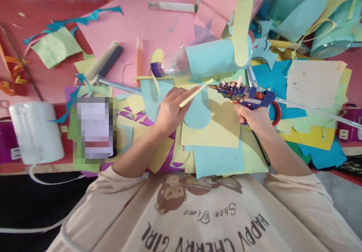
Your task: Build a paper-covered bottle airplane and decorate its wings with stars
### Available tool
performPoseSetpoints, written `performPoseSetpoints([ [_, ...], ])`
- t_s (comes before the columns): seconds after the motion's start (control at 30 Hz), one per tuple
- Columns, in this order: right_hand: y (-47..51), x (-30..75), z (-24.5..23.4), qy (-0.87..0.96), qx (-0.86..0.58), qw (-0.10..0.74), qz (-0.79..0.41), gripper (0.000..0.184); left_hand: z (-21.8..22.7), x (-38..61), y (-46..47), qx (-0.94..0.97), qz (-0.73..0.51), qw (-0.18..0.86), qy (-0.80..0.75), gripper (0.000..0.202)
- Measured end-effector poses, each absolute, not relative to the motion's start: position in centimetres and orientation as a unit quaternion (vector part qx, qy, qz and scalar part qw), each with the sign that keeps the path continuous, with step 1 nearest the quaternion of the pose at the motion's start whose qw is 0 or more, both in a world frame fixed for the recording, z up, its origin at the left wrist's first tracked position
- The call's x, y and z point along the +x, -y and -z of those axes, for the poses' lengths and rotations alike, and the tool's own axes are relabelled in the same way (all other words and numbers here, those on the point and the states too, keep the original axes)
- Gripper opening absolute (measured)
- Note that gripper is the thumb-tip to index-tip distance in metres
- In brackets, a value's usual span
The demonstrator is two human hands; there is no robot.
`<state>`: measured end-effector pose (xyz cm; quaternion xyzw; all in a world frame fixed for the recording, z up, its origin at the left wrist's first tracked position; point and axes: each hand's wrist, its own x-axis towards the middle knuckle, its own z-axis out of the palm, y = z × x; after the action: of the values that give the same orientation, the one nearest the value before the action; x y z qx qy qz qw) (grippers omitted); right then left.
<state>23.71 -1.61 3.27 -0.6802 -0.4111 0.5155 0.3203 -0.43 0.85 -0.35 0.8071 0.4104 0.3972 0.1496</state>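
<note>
Left grip is closed on a thin pale-yellow strip, while the right grip wraps round the handle of a blue glue gun. The strip slants away across the left fingers, its far end close by the gun's metal nozzle; whether the two touch is too fine to tell. It looks like paper or thin card, so it should be very light, easily creased, and safest pinched gently near its lower end, clear of the nozzle. The gun looks rigid and far heavier, and is best taken where the right grip has it, behind the barrel, which is crusted with scraps and likely hot. A long clear glue stick juts from its back, to the right of the right grip; it looks slick and slightly bendy. Between the grips and nearer the body, a yellow sheet and a blue sheet lie on the desk, thin and likely to slide. Just beyond the grips rests a clear bottle partly wrapped in blue paper, probably light and apt to roll, so better held round its body. Farther beyond, a white marker lies on a pink sheet.
</note>
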Motion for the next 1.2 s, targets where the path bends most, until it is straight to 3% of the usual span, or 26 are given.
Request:
performPoseSetpoints([
  [0.87,1.3,23.7,-3.7,0.433,-0.68,0.315,-0.502,0.026,0.6,-0.5,-0.9,0.801,-0.394,0.151,-0.424,0.03],
  [1.2,1.4,24.3,-2.9,0.426,-0.652,0.34,-0.527,0.018,0.6,-0.5,-0.9,0.804,-0.391,0.142,-0.426,0.029],
])
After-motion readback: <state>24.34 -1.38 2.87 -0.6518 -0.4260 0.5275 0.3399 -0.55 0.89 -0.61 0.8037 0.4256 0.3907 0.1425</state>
